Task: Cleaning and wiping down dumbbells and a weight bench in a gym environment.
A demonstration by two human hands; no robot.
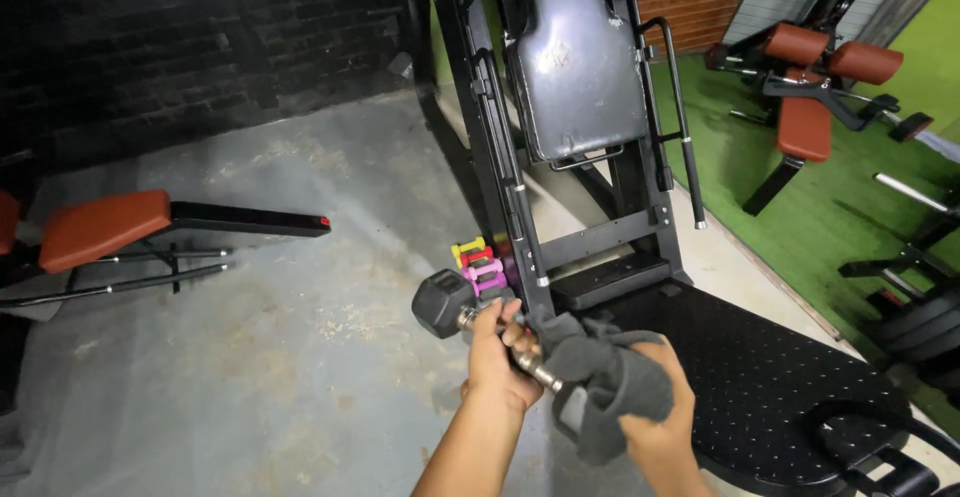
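Black and six-sided, the near head of a dumbbell [443, 303] sticks out to the left, just past the left hand [497, 357]. That hand is closed around the shiny metal handle, fingers curled over the top of it, so the weight is held up in the air above the grey concrete floor [280, 357]. The right hand [655, 407] sits at the other end, closed around a dark grey cloth [610, 377] that is bunched over that end of the dumbbell. The far head is mostly hidden under the cloth; only a small dark part shows below it. The handle runs on a slant between the two hands, higher at the left, lower toward the right.

Just behind the dumbbell stands a black machine frame [520, 217] with a worn grey back pad [575, 57]. A few small dumbbells [480, 262], yellow, red and pink, lie on the floor beside its base. A dotted black footplate [770, 387] lies under the right hand. An orange padded bench [100, 229] stands well off to the left, and more orange-padded machines [815, 77] stand on green turf [850, 207] at the right.
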